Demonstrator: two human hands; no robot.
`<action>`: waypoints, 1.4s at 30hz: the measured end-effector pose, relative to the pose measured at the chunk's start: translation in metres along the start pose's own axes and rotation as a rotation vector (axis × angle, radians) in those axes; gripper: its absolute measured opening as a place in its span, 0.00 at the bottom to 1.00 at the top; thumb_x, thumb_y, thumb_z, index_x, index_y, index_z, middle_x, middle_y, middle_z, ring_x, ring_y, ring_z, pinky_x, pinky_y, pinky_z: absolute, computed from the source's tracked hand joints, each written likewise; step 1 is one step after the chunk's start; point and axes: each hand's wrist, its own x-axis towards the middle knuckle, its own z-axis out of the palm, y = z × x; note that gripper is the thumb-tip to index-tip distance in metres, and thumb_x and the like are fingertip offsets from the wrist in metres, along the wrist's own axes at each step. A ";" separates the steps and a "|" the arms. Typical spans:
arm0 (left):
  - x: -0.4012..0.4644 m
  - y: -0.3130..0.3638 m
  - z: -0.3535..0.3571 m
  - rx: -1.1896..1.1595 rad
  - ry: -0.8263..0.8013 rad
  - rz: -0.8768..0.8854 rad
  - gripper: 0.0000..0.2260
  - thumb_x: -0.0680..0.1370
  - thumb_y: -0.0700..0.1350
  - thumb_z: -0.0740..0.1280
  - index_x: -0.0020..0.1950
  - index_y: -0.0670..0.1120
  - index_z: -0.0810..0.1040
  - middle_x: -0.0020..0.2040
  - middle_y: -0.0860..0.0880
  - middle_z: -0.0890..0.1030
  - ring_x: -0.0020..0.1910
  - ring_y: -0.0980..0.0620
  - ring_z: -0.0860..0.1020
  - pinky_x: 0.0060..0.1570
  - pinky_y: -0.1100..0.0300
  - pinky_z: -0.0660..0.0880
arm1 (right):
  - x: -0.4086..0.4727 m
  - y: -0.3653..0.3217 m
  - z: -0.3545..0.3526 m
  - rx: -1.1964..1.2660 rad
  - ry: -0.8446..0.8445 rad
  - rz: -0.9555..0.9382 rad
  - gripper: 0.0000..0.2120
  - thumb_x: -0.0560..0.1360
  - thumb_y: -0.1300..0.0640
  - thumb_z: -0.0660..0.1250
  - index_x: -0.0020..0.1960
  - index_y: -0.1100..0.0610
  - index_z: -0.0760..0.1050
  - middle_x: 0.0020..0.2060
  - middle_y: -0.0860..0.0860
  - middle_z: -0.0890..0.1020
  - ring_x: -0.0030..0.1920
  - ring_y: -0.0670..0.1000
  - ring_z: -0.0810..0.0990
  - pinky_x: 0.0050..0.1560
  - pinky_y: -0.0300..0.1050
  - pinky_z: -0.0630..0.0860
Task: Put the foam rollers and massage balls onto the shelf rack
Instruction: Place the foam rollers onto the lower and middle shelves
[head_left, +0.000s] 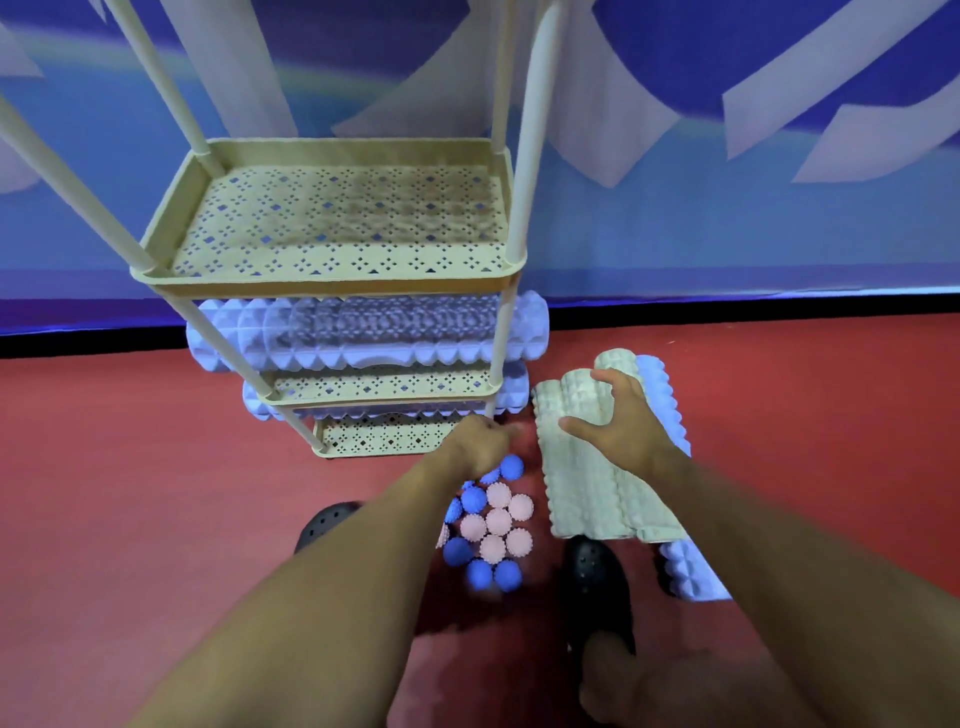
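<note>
Head view: right hand spread, fingers apart, over cream foam rollers lying on the floor right of the shelf rack. Left hand curled; contents unclear. Rollers probably light, squashy, ridged: grip mid-length. Massage balls in front of rack.

Looks like a gym or sports room, maybe a play hall, can't tell which. The smooth red floor looks like a sports floor w/ a black strip where it meets the big blue wall with pale painted shapes. Gym stuff sits on the floor: bumpy light-blue and cream foam rollers & small spiky pink and blue massage balls, beside a tall cream plastic shelf rack with little holes.
</note>
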 end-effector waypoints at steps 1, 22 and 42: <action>-0.001 0.003 0.010 0.108 -0.057 0.081 0.12 0.81 0.50 0.64 0.41 0.45 0.72 0.37 0.47 0.73 0.36 0.49 0.69 0.40 0.56 0.69 | -0.004 0.011 -0.011 -0.037 0.003 0.025 0.37 0.71 0.51 0.80 0.74 0.55 0.66 0.72 0.52 0.67 0.73 0.51 0.67 0.69 0.40 0.62; 0.067 0.015 0.184 0.209 -0.062 0.138 0.25 0.80 0.62 0.61 0.74 0.53 0.67 0.71 0.51 0.68 0.66 0.51 0.73 0.67 0.54 0.70 | -0.038 0.262 -0.036 0.093 -0.176 0.862 0.48 0.71 0.59 0.80 0.80 0.61 0.53 0.73 0.61 0.69 0.67 0.57 0.73 0.60 0.46 0.71; 0.084 0.011 0.191 0.225 -0.101 0.091 0.29 0.79 0.66 0.60 0.75 0.53 0.64 0.72 0.52 0.66 0.66 0.50 0.73 0.60 0.54 0.73 | -0.027 0.326 -0.044 0.024 -0.104 0.781 0.52 0.60 0.50 0.86 0.75 0.55 0.60 0.66 0.55 0.72 0.56 0.50 0.70 0.58 0.46 0.70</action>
